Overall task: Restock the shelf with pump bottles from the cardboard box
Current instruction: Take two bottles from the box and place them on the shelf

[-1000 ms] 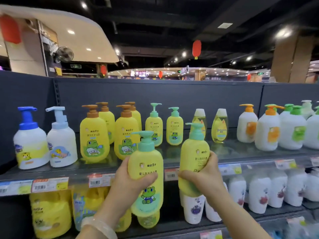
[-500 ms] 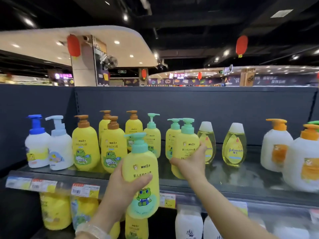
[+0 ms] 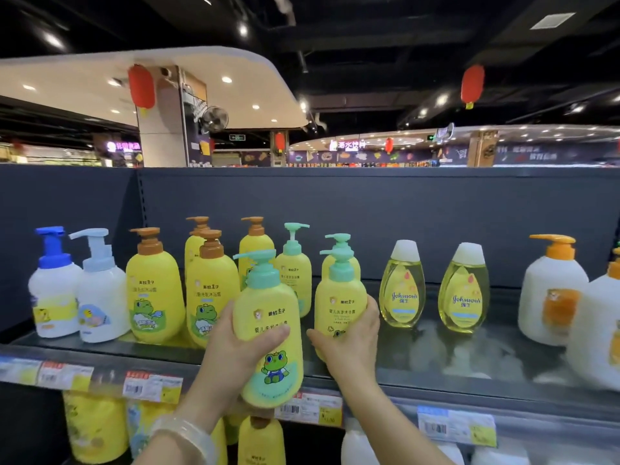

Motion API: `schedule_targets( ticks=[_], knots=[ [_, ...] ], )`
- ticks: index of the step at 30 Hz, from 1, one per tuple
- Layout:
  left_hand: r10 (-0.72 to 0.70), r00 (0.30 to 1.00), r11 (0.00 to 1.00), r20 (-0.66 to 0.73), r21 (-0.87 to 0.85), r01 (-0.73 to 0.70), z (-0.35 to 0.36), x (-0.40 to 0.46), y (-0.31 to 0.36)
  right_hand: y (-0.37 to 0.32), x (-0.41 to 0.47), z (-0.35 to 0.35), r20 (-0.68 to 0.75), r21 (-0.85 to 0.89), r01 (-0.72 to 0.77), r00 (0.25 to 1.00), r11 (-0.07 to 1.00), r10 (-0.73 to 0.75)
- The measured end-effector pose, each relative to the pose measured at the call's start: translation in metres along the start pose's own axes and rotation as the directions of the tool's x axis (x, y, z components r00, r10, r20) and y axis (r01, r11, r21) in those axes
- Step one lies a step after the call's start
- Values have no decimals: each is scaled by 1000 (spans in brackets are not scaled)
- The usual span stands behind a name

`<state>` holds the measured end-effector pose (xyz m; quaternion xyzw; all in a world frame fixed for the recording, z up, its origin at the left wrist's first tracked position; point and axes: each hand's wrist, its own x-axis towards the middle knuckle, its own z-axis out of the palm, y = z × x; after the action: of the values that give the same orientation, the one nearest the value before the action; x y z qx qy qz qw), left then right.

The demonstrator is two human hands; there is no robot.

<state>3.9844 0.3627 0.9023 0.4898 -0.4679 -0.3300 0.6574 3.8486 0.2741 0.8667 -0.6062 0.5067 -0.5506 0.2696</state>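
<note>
My left hand (image 3: 235, 350) grips a yellow pump bottle with a teal pump and a frog label (image 3: 268, 333), held in the air at the front lip of the shelf (image 3: 436, 367). My right hand (image 3: 349, 344) grips a second yellow teal-pump bottle (image 3: 339, 303), upright on the shelf in front of another of the same kind (image 3: 340, 245). A further teal-pump bottle (image 3: 295, 266) stands behind the one in my left hand. The cardboard box is out of view.
Yellow bottles with brown pumps (image 3: 154, 283) and two white pump bottles (image 3: 100, 290) stand at the left. Two clear yellow oil bottles (image 3: 401, 290) and big white orange-pump bottles (image 3: 553, 290) stand at the right. Price tags (image 3: 151, 387) line the shelf edge; more bottles fill the shelf below.
My right hand has carried its bottle from below the shelf edge up onto the shelf, in front of the teal-pump row. My left hand has raised its bottle slightly toward the shelf.
</note>
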Motion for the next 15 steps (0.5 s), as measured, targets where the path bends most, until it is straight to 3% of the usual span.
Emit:
schedule_targets(
  ticks=[7, 15],
  knots=[
    [38, 997, 998, 67, 54, -41, 2, 53, 3, 11, 0, -19, 130, -88, -31, 991, 996, 42],
    [-142, 978, 987, 155, -56, 152, 4, 80, -30, 21, 3, -19, 206, -32, -97, 973, 995, 101]
  ],
)
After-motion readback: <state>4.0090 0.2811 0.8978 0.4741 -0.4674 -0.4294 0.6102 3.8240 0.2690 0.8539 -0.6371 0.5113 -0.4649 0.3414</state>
